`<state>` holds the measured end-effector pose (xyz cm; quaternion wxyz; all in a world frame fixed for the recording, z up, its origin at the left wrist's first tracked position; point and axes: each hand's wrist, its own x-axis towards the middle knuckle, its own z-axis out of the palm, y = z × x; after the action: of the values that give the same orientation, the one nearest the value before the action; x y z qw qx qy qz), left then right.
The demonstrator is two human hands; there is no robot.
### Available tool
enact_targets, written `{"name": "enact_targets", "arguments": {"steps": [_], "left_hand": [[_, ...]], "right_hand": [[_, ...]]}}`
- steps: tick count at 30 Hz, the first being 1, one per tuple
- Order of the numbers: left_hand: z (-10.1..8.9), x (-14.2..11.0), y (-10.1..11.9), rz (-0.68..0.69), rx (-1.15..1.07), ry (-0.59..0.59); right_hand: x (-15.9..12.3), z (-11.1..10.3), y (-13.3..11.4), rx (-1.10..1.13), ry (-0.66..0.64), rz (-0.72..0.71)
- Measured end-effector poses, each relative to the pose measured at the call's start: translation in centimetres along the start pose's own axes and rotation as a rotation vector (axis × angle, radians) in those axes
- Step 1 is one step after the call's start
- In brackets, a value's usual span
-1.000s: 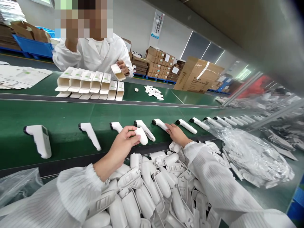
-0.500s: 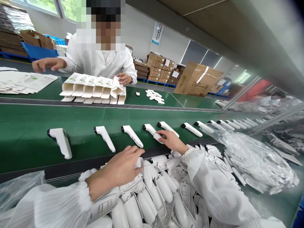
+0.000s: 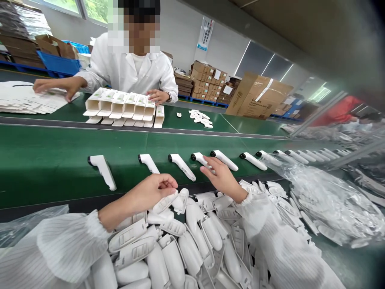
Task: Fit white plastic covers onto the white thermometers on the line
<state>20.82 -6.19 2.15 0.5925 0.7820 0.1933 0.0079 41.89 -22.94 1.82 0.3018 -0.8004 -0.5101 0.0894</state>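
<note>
My right hand [image 3: 222, 178] reaches over the belt, its thumb and fingers closed around the handle of a white infrared thermometer [image 3: 197, 157] with a black tip. The hand covers the lower handle. My left hand [image 3: 150, 192] is at the near belt edge with curled fingers, gripping a white plastic cover [image 3: 165, 203] at the top of the pile. Its thumb is mostly hidden. Another cover [image 3: 181, 200] leans beside those fingers. Below both hands spreads a heap of loose white handle covers [image 3: 173, 261]. A thermometer with an open handle [image 3: 182, 166] lies left of the right hand.
More thermometers [image 3: 224, 159] lie in a row along the green belt [image 3: 45, 160]. A clear plastic bag [image 3: 337, 200] of parts is at right. Across the belt, a co-worker in a white coat [image 3: 132, 72] handles small white boxes [image 3: 120, 106]. A shelf [image 3: 270, 32] hangs overhead.
The thermometers have shifted right in view. My left hand's fingers have curled in over the covers, and one cover beside it has changed position. My right hand stays at the same thermometer.
</note>
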Motion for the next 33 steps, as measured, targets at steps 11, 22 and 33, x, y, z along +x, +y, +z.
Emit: {"name": "enact_targets", "arguments": {"steps": [11,22,33], "left_hand": [[1.1,0.4,1.4,0.006,-0.306,0.226],[1.1,0.8,0.6,-0.023,-0.151,0.363],[0.5,0.8,0.7,-0.027,-0.264,0.327]], "right_hand": [[-0.1,1.2,-3.6,0.42,-0.329,-0.028],[1.2,-0.1,2.4,-0.002,-0.004,0.155],[1.3,1.4,5.0,-0.352,-0.115,0.089]]}}
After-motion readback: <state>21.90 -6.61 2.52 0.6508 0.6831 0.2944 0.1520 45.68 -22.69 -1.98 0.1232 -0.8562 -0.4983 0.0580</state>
